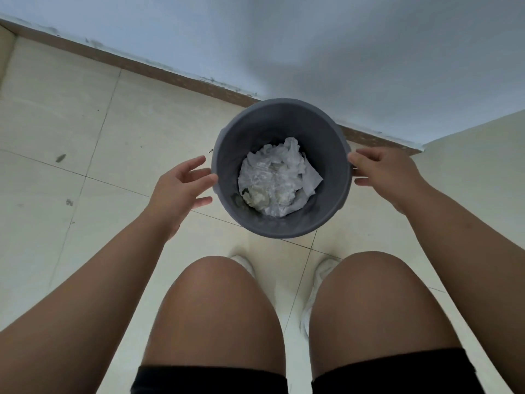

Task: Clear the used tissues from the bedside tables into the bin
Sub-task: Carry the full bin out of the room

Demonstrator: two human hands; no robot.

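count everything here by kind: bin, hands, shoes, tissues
grey bin: 1
hands: 2, left hand and right hand
white shoes: 2, left shoe and right shoe
tissue heap: 1, pieces uncountable
total: 6

soft, even indoor light with a cool tint; a broad faint shadow falls on the wall (341,52) at upper right. wide-angle bending curves the skirting (142,66). slightly soft focus throughout.

Floor (56,109): pale cream tiles, thin dark joints; brown skirting (170,76) along its far edge; dark specks (61,158) left of the left hand (176,191); grey round bin (326,155) between left hand and right hand (389,172); white shoes (319,273) nearer than both hands.
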